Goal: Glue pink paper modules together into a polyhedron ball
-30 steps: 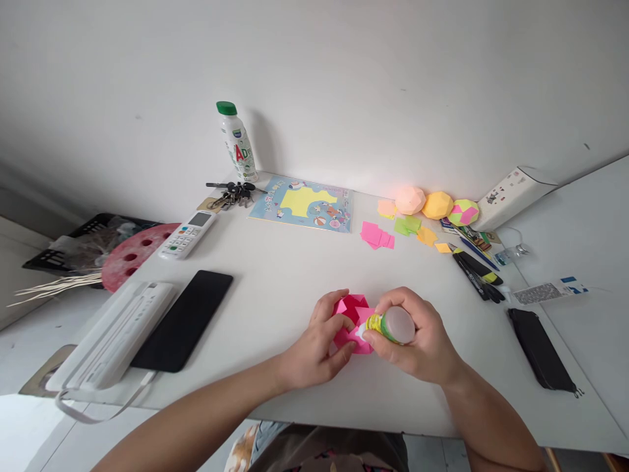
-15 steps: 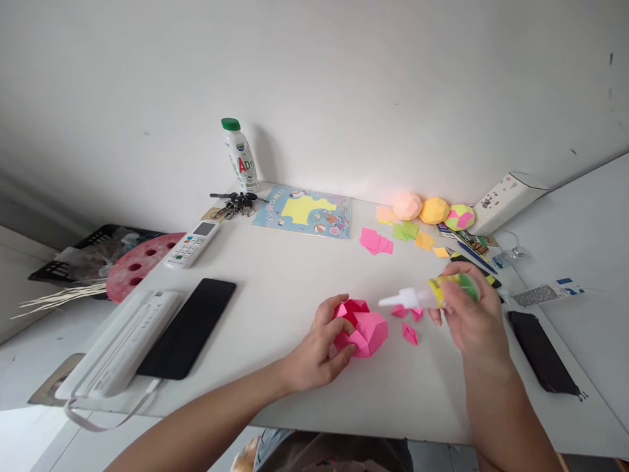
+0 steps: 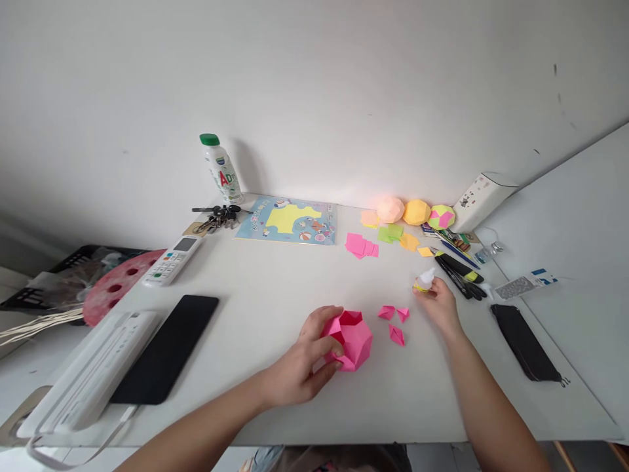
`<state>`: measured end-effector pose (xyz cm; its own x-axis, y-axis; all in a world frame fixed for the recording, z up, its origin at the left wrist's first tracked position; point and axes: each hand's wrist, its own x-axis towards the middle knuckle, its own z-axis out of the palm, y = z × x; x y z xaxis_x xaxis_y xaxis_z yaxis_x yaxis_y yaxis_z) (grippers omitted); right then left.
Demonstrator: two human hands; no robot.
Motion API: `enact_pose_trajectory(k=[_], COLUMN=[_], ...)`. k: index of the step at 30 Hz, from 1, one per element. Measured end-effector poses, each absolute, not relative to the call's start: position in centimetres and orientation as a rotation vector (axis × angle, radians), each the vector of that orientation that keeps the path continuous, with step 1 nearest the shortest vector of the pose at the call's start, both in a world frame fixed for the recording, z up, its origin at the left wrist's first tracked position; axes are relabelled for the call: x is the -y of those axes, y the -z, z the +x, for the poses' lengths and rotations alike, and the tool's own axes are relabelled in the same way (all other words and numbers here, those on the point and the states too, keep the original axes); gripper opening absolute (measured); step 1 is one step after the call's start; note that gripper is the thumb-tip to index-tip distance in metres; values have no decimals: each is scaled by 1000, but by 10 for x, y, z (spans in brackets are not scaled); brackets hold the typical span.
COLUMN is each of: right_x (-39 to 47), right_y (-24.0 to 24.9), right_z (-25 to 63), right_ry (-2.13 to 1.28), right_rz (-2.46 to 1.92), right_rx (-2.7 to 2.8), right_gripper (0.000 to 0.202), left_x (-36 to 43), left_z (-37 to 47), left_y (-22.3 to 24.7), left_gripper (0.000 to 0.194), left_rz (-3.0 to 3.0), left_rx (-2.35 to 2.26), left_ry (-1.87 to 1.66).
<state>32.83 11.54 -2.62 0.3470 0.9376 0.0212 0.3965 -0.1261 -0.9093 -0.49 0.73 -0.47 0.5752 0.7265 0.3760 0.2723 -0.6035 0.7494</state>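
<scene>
My left hand [image 3: 307, 360] is wrapped round the left side of a pink folded-paper ball [image 3: 358, 341], which has openings at its top and left. To the right of the ball lie three small pink folded pieces [image 3: 396, 334]. Beyond them, my right hand [image 3: 441, 305] has its fingers round a small glue bottle [image 3: 424, 280] with a white nozzle, now close to the tabletop. The bottle's lower part is mostly hidden by the fingers.
Pink paper squares [image 3: 361, 245], green slips [image 3: 390, 233] and three finished paper balls [image 3: 417, 212] stand toward the wall. Pens, scissors and a black pouch [image 3: 527, 342] are at right. A black phone [image 3: 167, 347], remote [image 3: 173, 261] and bottle [image 3: 222, 172] are at left.
My right hand has moved away from the pink ball, back and down toward the table, with the glue bottle now upright instead of pointing left. The left hand still holds the ball. The view has shifted slightly.
</scene>
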Motion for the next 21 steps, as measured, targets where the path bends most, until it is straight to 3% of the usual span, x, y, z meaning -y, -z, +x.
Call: enact_pose_trajectory(k=[8,12,14,17,21], right_x=[-99,-67,-52,-35,-23], right_y=[11,-16,-26,-33,-32], right_z=[340,320,295,253,222], right_ry=[-392,-139,-2,-261,-528], right_rz=[-1959,-1902,-1578,-837,-681], right_rx=[1322,1386,1564,2178,2348], right_gripper=[37,17,11,12,11], left_x=[-5,-4,-3,-3,-2], left_z=[-6,-6,-6,-5,-5], left_y=[2,-1,-1,0,-2], left_gripper=[13,14,14,13,14], left_rz=[2220,2262,2278,2279,2265], left_rx=[-778,-776,-767,-745,-734], left_ry=[-863,-856,-847,-848,-825])
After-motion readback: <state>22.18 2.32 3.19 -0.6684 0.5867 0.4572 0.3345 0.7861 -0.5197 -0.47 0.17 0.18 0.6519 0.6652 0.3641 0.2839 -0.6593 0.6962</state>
